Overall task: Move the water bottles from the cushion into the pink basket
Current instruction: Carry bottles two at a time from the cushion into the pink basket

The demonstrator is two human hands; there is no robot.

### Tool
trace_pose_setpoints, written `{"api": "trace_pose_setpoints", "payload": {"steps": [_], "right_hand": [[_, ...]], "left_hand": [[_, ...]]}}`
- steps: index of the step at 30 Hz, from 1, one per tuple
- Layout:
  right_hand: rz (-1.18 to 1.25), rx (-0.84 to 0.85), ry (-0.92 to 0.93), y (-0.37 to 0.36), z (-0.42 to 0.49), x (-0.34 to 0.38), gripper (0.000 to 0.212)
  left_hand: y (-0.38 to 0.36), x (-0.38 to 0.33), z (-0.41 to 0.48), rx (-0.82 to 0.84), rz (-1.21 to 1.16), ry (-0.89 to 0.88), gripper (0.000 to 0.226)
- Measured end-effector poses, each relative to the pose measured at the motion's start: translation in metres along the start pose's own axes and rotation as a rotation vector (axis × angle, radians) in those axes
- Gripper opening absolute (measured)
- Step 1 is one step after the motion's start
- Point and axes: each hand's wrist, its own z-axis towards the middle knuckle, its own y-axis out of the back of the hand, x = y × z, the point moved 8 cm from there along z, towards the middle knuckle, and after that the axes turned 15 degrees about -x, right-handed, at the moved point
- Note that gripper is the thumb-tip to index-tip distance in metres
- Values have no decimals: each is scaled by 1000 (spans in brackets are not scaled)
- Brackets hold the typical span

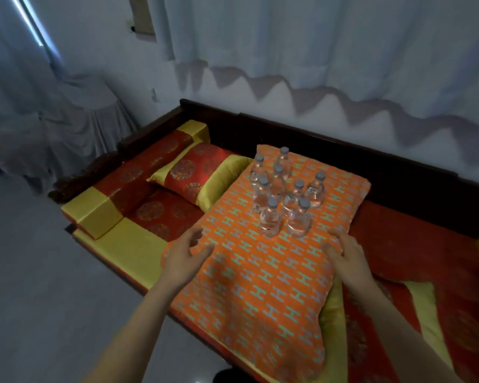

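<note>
Several clear water bottles (pixel 284 193) with grey caps stand upright in a cluster on the far half of an orange cushion (pixel 255 286) patterned with pale H shapes. My left hand (pixel 187 255) hovers open over the cushion's left edge, fingers spread, a little short of the nearest bottles. Palm down, my right hand (pixel 346 255) rests on the cushion's right edge, fingers apart, just below and right of the front bottles. Neither hand holds anything. No pink basket is in view.
The cushion lies on a dark wooden bench (pixel 398 167) with red and gold padding. A red and gold pillow (pixel 197 175) lies to the left of the bottles. White curtains hang behind. Grey floor (pixel 39 272) spreads to the left.
</note>
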Motion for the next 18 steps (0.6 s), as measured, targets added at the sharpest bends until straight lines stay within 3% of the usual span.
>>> {"api": "trace_pose_setpoints", "payload": {"steps": [8, 12, 18], "right_hand": [[85, -7, -168, -69, 80, -25, 82], [47, -4, -220, -102, 109, -49, 84], [121, -16, -204, -131, 139, -59, 86]], "left_hand": [[-117, 19, 81, 262, -87, 57, 65], [-174, 30, 95, 364, -121, 112, 77], [-247, 25, 124, 448, -70, 12, 106]]}}
